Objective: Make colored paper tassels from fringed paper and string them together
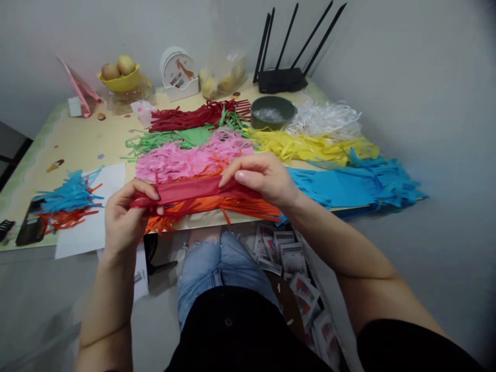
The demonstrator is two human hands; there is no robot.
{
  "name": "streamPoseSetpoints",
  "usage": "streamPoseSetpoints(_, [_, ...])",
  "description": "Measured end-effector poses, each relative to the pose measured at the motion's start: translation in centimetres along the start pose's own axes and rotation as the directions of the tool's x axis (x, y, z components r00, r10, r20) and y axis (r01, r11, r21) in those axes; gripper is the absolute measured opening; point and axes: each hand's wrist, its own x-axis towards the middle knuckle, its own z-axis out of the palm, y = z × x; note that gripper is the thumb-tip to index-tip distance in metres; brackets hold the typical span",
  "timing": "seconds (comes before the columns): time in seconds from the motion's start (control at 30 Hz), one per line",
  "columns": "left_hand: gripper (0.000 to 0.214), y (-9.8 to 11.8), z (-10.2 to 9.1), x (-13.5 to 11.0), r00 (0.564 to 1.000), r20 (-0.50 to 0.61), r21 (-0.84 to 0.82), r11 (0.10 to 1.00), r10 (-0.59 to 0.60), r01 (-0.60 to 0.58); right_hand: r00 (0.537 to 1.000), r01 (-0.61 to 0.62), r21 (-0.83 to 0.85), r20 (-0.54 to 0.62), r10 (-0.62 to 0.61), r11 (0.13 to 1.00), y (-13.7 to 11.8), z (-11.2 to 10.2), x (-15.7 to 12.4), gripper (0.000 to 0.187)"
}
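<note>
Cluttered tabletop (77, 139), fringed paper piles in many colours. Left hand (124, 217) and right hand (263, 181) hold red paper strip (189, 190) above near edge, fingers (248, 175) pinching each end.

A black router (281, 80) stands behind the green bowl (260, 124). White shreds (329, 119) lie right of it, dark red strips (194, 118) left.

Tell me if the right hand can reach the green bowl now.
Probably yes: only flat pink fringed paper and yellow fringed paper lie between the right hand and the green bowl, though its grip is pinching the red paper.
</note>
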Motion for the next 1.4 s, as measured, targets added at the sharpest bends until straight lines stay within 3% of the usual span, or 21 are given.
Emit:
streamPoseSetpoints(0.13, [0.007,0.3,-1.5,-0.3,0.999,0.034,0.154,0.988,0.023,-0.028,1.0,0.008,-0.179,-0.021,-0.012,0.984,-0.7,0.1,-0.4,0.035])
streamPoseSetpoints(0.2, [0.012,1.5,-2.8,-0.1,0.98,0.197,0.352,0.935,-0.021,-0.051,0.998,0.061,-0.29,0.021,-0.057,0.955,-1.2,-0.1,-0.5,0.033])
streamPoseSetpoints(0.3, [0.023,3.7,-3.7,0.7,0.89,0.441,0.53,0.833,-0.114,-0.156,0.977,0.198,-0.424,0.157,-0.144,0.884,-1.9,-0.5,-0.5,0.03])
streamPoseSetpoints(0.43, [0.035,4.4,-1.0,2.2,0.853,0.517,0.517,0.822,-0.077,-0.239,0.918,0.357,-0.488,0.339,-0.203,0.797,-2.9,-0.6,-0.2,0.027])
streamPoseSetpoints(0.53, [0.022,3.3,1.6,3.2,0.79,0.592,0.504,0.838,-0.16,-0.208,0.885,0.412,-0.477,0.412,-0.217,0.776,-3.6,-0.9,-0.1,0.027])
streamPoseSetpoints(0.6, [0.023,2.7,2.3,3.7,0.765,0.608,0.499,0.851,-0.211,-0.162,0.876,0.414,-0.469,0.439,-0.201,0.781,-3.8,-1.2,-0.3,0.027])
streamPoseSetpoints(0.77, [0.025,2.3,1.5,4.3,0.735,0.642,0.446,0.886,-0.217,-0.127,0.893,0.344,-0.416,0.421,-0.157,0.842,-3.5,-1.8,-0.4,0.029])
streamPoseSetpoints(0.87, [0.044,2.2,1.2,4.1,0.7,0.678,0.398,0.913,-0.227,-0.09,0.948,0.233,-0.383,0.293,-0.121,0.894,-3.1,-1.7,-0.2,0.032])
streamPoseSetpoints(0.9, [0.055,2.2,1.2,4.0,0.711,0.667,0.408,0.908,-0.223,-0.098,0.968,0.177,-0.375,0.233,-0.092,0.91,-3.0,-1.7,-0.1,0.034])
streamPoseSetpoints(0.97, [0.061,2.3,1.3,3.5,0.777,0.603,0.451,0.881,-0.184,-0.142,0.991,0.076,-0.337,0.133,-0.033,0.938,-2.7,-1.7,0.1,0.037])
streamPoseSetpoints(1.07, [0.04,2.6,1.5,2.9,0.866,0.485,0.497,0.853,-0.123,-0.157,0.997,0.013,-0.254,0.072,0.006,0.967,-2.5,-1.7,0.3,0.036])
streamPoseSetpoints(1.2, [0.031,3.2,1.6,2.7,0.88,0.439,0.5,0.863,-0.18,-0.073,0.996,0.012,-0.276,0.09,0.014,0.961,-2.5,-1.7,0.3,0.046])
streamPoseSetpoints(1.4, [0.043,3.5,1.5,2.6,0.899,0.419,0.499,0.859,-0.127,-0.111,0.998,0.013,-0.305,0.067,0.008,0.952,-2.3,-1.2,0.1,0.024])
